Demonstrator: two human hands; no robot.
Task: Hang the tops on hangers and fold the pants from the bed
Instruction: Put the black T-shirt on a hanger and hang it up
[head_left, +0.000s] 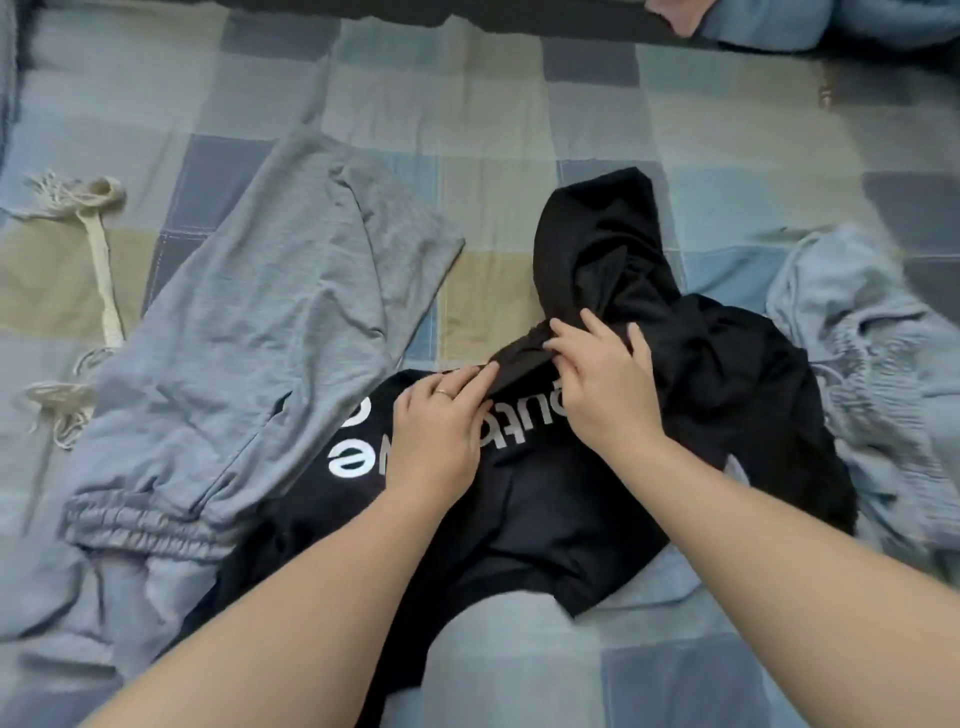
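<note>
Cord (98, 249), cream and frayed at the ends, lies far left on the bed (519, 104), which has a cover of blue, grey and tan squares. Next to it are the grey pants (270, 322). They are spread out flat, with the stretchy waist at the near end and the leg reaching away. Their near edge touches the black top (571, 509).

The black top sits in the middle of the bed, all bunched up. It has big white letters on it, and they look upside down from here. One part of it sticks up and away like a sleeve or a hood - I cannot tell which.

Both hands are on the black top, close together. The left hand (441, 426) has a ring (441, 392) on one finger. Its fingers are stretched out almost straight and press on a rolled fold of the black cloth, right over the letters. The right hand (602, 384) is just beside it - its fingers are curled round the same fold and grip it.

On the right of the black top, touching it, lies a pale blue garment (857, 364) in a crumpled heap with a gathered, stretchy band. Far off at the top right, more blue cloth (831, 21) is piled at the edge of the bed, with a bit of pink cloth (675, 15) beside it.
</note>
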